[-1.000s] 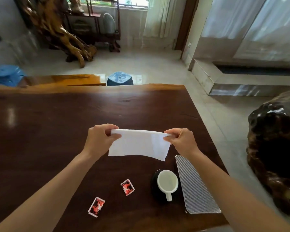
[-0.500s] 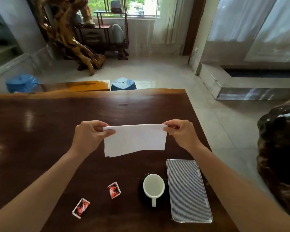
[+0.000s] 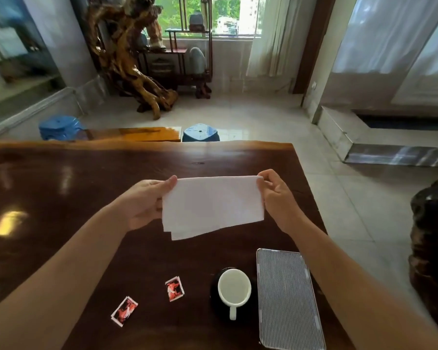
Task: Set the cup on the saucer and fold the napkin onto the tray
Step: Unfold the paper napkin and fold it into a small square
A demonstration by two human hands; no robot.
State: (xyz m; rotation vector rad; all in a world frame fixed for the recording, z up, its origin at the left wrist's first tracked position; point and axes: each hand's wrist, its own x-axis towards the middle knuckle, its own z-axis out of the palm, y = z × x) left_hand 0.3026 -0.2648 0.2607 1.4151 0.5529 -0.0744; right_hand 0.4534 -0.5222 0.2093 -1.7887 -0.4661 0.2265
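- Here the white napkin point(image 3: 213, 204) hangs in the air above the dark wooden table point(image 3: 61, 198), beyond the cup and tray, folded into a band with its long axis running left to right.
- Its folded top edge is taut and level; the loose layered edges hang down toward the person.
- The left hand point(image 3: 143, 202) pinches the napkin's upper left corner; the right hand point(image 3: 276, 195) pinches the upper right corner.
- The white cup point(image 3: 234, 287) sits on the black saucer point(image 3: 215, 299), handle pointing at the person.
- The striped tray point(image 3: 287, 299) lies just right of the saucer, long axis running away from the person.
- Two red sachets point(image 3: 174, 289) lie left of the saucer.
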